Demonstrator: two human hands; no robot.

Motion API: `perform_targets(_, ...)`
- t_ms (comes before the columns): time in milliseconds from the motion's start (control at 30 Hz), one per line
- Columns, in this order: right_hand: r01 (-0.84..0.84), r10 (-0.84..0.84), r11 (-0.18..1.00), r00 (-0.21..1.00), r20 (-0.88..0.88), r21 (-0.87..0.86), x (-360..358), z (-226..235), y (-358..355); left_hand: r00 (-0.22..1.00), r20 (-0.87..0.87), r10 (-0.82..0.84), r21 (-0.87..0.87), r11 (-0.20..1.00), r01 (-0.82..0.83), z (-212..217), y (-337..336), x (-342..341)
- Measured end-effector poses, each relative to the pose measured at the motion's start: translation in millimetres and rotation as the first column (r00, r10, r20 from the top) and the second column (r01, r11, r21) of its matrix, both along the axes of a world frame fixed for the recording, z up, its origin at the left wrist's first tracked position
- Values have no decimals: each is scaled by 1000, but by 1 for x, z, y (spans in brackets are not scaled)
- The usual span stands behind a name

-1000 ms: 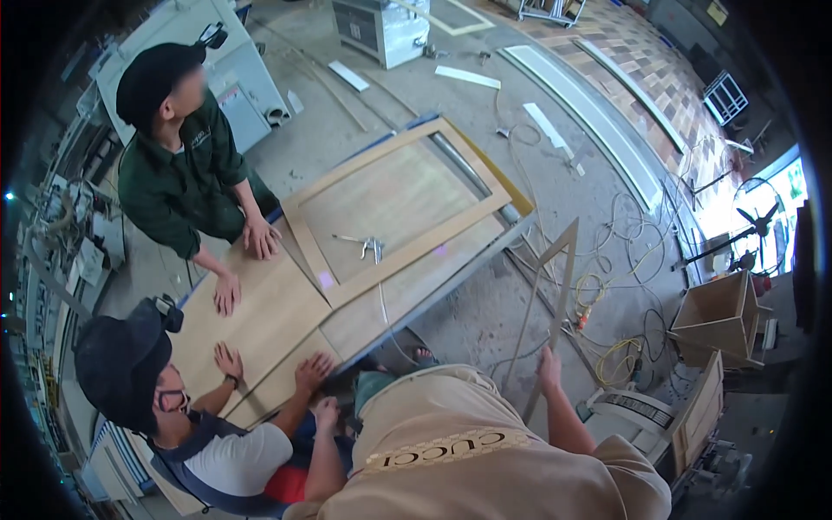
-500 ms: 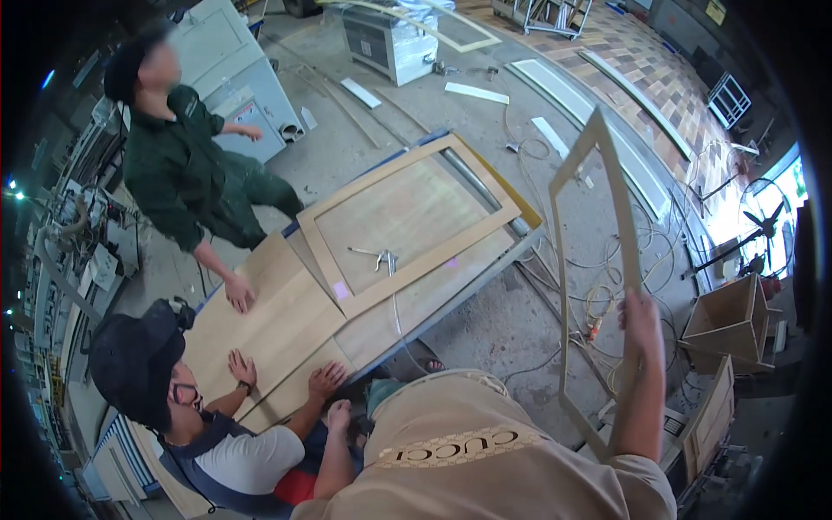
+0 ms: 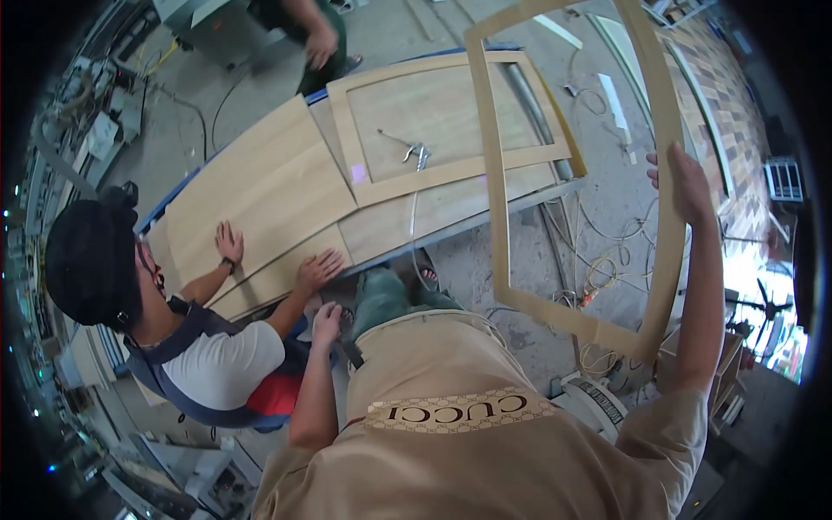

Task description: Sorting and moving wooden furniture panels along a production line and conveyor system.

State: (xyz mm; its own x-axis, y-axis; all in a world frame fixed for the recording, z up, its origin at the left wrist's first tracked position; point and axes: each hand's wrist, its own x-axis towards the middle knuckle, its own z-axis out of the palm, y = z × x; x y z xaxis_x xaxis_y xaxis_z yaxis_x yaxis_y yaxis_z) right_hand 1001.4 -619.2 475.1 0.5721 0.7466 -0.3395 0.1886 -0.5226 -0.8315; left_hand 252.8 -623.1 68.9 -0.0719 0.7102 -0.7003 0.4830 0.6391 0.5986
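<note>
My right hand grips the edge of a thin rectangular wooden frame with an open middle. It is held raised and tilted at my right, overlapping the table's end in view. My left hand is curled closed near my waist, beside a co-worker's forearm, with nothing visible in it. On the worktable, a second wooden frame lies flat over a pale board. A metal air blow gun with a hose lies within that frame's opening. Wooden panels cover the table's left part.
At my left, a co-worker in a dark cap rests both hands on the panels. Another person stands across the table, partly out of view. Hoses and cords tangle on the floor at right. A fan stands at far right.
The held frame has swung to face me more broadly and is nearer. My right hand has moved up and outward. The person across the table has withdrawn a hand from the panel.
</note>
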Motion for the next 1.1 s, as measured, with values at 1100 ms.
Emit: perform_targets(1100, 272, -321, 828, 947, -16, -491, 108, -510, 244, 707, -700, 107, 575, 672, 467, -144, 351, 81)
